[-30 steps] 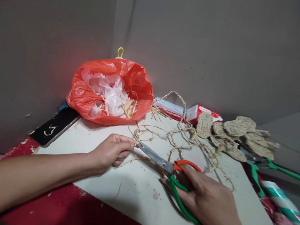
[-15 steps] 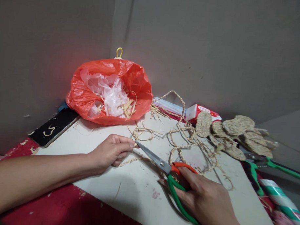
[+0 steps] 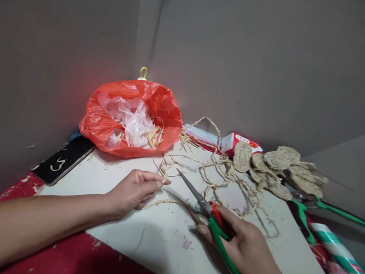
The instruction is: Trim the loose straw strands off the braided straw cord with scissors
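Observation:
My left hand (image 3: 135,190) rests on the pale tabletop (image 3: 155,232) and pinches a strand of straw twine (image 3: 217,170) between thumb and fingers. My right hand (image 3: 241,247) grips scissors (image 3: 209,214) with orange and green handles. The closed blades point up and left, a short way right of my left fingertips, not touching the twine there. Loose loops of the twine spread across the table between both hands and the back wall.
An orange plastic bag (image 3: 132,117) of white wrap and straw scraps sits at the back left. A black phone (image 3: 62,160) lies left of it. Coiled straw discs (image 3: 274,168), a red-white box (image 3: 240,141) and second green-handled scissors (image 3: 312,205) lie at right.
The scissors have closed and drawn back to the right, away from my left fingertips. My left hand stays pinched on the strand. The camera tipped slightly.

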Available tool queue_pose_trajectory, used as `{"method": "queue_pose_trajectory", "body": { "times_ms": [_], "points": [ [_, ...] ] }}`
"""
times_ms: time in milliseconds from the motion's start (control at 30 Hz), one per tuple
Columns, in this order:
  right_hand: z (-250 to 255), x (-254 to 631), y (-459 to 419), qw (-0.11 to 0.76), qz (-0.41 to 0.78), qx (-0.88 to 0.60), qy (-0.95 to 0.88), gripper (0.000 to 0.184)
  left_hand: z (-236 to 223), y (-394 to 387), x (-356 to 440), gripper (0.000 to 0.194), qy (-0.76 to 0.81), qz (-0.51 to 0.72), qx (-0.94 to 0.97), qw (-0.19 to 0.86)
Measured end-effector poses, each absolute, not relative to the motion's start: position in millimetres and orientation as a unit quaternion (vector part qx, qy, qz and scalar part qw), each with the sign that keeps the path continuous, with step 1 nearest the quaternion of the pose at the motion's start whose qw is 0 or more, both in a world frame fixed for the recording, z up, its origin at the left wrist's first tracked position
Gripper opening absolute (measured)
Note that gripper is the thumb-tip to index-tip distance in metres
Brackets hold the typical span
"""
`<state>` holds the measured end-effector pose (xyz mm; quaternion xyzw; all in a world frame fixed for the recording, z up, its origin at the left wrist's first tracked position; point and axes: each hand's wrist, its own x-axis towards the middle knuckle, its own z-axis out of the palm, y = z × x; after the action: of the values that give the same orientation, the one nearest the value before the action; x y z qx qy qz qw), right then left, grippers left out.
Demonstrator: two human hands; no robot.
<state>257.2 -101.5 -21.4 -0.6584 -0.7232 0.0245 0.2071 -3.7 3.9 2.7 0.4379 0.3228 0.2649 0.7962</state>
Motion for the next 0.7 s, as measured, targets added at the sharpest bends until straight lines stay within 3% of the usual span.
{"method": "queue_pose_trajectory", "body": {
  "times_ms": [200, 433, 700],
  "points": [
    [-19, 257, -101, 0.231, 0.046, -0.654, -0.719, 0.034, 1, 3, -5, 0.044, 0.334, 0.258, 0.486, 0.765],
    [2, 237, -100, 0.363, 0.25, -0.695, -0.568, 0.031, 4, -3, -2, 0.036, 0.315, 0.216, 0.516, 0.767],
    [10, 192, -106, 0.431, 0.459, -0.623, -0.465, 0.036, 8, -20, 0, 0.029, 0.249, 0.129, 0.63, 0.724]
  ]
}}
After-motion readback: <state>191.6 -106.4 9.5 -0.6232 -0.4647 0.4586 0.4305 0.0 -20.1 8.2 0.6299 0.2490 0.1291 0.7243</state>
